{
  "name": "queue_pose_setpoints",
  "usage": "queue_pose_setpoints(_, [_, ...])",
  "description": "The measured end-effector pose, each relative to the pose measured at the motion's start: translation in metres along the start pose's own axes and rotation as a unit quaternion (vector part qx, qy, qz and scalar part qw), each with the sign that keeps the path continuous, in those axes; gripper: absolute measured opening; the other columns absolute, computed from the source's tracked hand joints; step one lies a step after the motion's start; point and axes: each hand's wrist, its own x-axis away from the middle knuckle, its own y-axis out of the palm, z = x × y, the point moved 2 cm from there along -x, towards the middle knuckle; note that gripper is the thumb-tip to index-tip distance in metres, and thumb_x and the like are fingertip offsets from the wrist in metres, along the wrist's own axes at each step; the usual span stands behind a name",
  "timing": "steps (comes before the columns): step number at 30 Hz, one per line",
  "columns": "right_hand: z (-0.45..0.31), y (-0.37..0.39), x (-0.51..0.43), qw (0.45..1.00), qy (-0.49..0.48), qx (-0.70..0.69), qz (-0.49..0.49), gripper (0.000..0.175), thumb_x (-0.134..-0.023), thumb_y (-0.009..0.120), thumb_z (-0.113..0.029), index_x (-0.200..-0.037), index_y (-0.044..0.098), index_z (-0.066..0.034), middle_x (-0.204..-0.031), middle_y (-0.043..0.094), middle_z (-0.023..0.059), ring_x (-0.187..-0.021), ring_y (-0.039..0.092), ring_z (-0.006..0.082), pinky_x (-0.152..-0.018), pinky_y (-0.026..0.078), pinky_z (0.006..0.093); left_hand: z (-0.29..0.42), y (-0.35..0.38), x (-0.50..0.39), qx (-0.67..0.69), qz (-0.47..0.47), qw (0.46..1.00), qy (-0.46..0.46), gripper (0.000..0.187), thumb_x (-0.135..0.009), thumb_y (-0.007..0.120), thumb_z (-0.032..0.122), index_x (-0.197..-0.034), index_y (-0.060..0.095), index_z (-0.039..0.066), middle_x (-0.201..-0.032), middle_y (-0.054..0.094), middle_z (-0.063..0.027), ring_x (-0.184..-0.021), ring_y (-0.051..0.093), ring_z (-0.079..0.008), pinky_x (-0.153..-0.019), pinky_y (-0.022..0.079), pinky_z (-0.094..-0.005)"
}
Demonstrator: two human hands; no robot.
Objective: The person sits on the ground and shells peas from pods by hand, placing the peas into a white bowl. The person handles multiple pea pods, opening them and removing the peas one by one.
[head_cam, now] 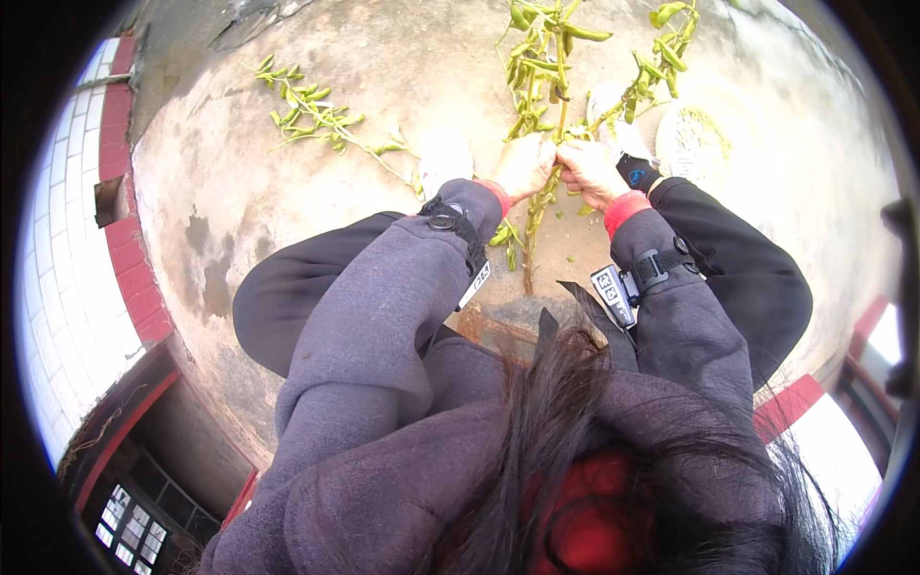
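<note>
A leafless green soybean plant (pixel 563 93), hung with pods, stands out in front of me with its cut stem pointing back between my knees. My left hand (pixel 527 167) is closed around its stems. Right beside it, my right hand (pixel 591 172) has its fingertips at the base of a side branch (pixel 665 61) with pods; whether it grips the branch or a pod is hard to tell. The two hands nearly touch. Behind them the thick lower stem (pixel 530 251) slants down to the ground.
A pale round container (pixel 693 144) with green pods is at the right, by my right foot. Another podded branch (pixel 309 111) lies on the concrete ground at the left, reaching my left shoe (pixel 445 158). A white and red tiled wall (pixel 118 180) runs along the far left.
</note>
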Motion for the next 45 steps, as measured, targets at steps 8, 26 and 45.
queue_pose_setpoints(8, [0.001, -0.008, -0.002, 1.0, -0.001, -0.009, 0.016, 0.013, -0.076, 0.052, -0.014, -0.066, 0.045, -0.0112, -0.055, 0.035, -0.0059, -0.043, 0.028, 0.003, -0.037, 0.019, 0.0186, 0.01, 0.008, 0.005, 0.141, 0.007, 0.989, -0.036, 0.027, -0.084, 0.04, 0.024, -0.084, 0.051, 0.0, -0.071, 0.054, -0.015, -0.063, 0.052, -0.028, -0.06, 0.042, -0.0357])
queue_pose_setpoints(26, [-0.083, -0.024, -0.01, 0.958, -0.148, 0.232, -0.085, 0.037, -0.072, 0.054, -0.019, -0.108, 0.05, -0.0101, -0.072, 0.045, -0.006, -0.055, 0.033, 0.0023, -0.049, 0.027, 0.0167, 0.035, -0.017, 0.002, -0.022, -0.233, 0.969, -0.083, 0.037, -0.077, 0.036, 0.01, -0.111, 0.043, -0.004, -0.099, 0.053, -0.0234, -0.097, 0.05, -0.0323, -0.084, 0.038, -0.0356])
queue_pose_setpoints(45, [-0.074, -0.01, 0.001, 0.951, -0.193, 0.242, -0.025, 0.028, -0.078, 0.05, -0.016, -0.103, 0.052, -0.0046, -0.081, 0.052, -0.0038, -0.073, 0.044, 0.0049, -0.067, 0.035, 0.019, 0.038, -0.027, -0.027, 0.161, 0.041, 0.985, -0.043, 0.02, -0.081, 0.051, 0.013, -0.096, 0.058, 0.002, -0.069, 0.057, -0.0007, -0.063, 0.049, -0.0061, -0.06, 0.041, -0.0202])
